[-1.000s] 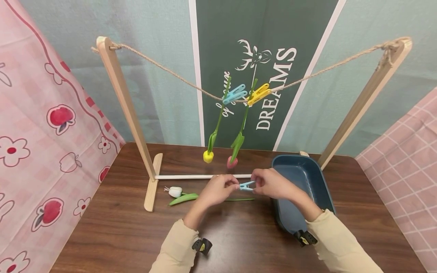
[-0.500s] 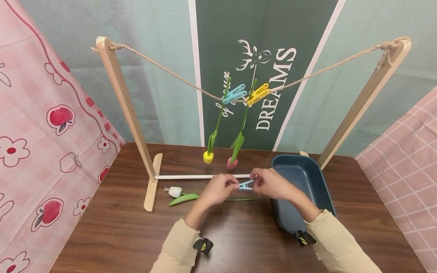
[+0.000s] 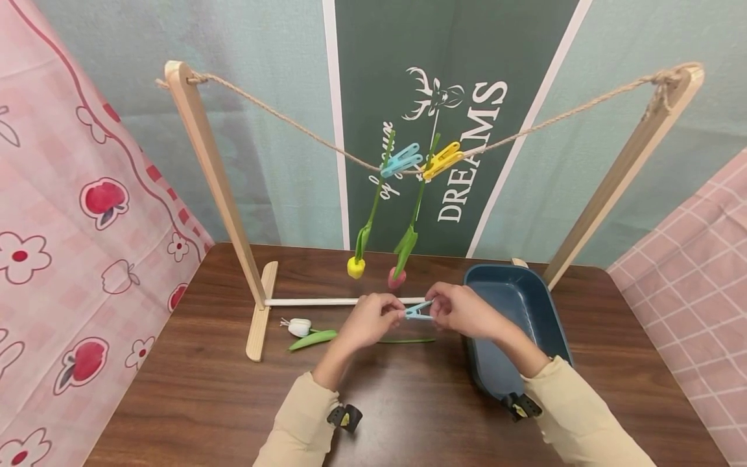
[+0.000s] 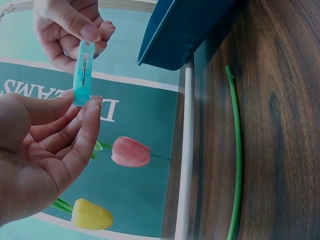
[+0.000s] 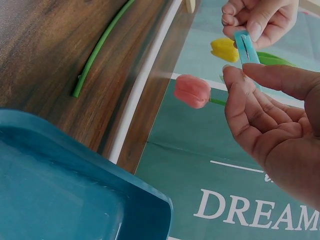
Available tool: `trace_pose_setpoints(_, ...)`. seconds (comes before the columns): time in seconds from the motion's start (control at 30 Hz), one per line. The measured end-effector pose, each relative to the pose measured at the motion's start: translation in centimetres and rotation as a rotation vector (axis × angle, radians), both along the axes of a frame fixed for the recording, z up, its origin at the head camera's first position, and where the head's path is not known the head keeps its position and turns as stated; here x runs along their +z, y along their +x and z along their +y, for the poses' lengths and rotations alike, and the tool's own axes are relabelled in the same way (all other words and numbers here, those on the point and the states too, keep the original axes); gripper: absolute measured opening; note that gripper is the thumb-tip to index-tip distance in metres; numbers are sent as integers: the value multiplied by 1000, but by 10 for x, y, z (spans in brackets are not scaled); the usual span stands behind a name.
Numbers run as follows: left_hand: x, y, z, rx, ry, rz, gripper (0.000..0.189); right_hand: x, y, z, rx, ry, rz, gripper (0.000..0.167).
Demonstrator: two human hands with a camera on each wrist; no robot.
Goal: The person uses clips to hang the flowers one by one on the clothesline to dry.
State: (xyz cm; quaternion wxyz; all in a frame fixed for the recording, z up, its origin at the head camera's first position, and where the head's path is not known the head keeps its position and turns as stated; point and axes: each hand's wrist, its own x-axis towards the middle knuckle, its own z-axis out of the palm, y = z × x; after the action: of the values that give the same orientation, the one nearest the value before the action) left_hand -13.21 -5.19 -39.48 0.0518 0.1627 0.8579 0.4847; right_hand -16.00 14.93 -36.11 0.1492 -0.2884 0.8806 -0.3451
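Observation:
A light blue clothespin (image 3: 418,312) is held between both hands above the table. My left hand (image 3: 372,319) pinches one end with thumb and fingers, and my right hand (image 3: 465,310) pinches the spread ends opposite. Its metal spring shows in the left wrist view, where the clothespin (image 4: 83,74) is seen edge-on. Below the hands lies a white tulip (image 3: 300,328) with a green stem, partly hidden by the left hand. Behind them a yellow tulip (image 3: 356,267) and a pink tulip (image 3: 397,277) hang upside down, clipped by a blue clothespin (image 3: 401,160) and a yellow clothespin (image 3: 442,161).
A rope (image 3: 286,120) sags between two wooden posts (image 3: 214,181) joined low down by a white rod (image 3: 315,302). At the right, a dark blue basin (image 3: 557,324) stands beside the right forearm. Patterned cloths hang behind and at both sides of the wooden table (image 3: 192,389).
Both hands have risen slightly with the clothespin and shifted a little to the left. The hanging tulips and the white tulip stay in place.

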Motion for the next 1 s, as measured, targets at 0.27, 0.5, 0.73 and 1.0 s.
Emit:
trace_pose_setpoints(0.27,0,-1,-2,22,18,-38,7,1,0,2,10,-27,7,23)
trace_pose_setpoints(0.5,0,-1,-2,27,34,-44,7,2,-1,3,31,-4,89,24)
trace_pose_setpoints(0.73,1,-1,-3,29,33,-56,7,0,-1,2,35,-14,137,23)
trace_pose_setpoints(1.0,2,-3,-2,42,42,-53,8,0,-2,2,15,-46,184,22)
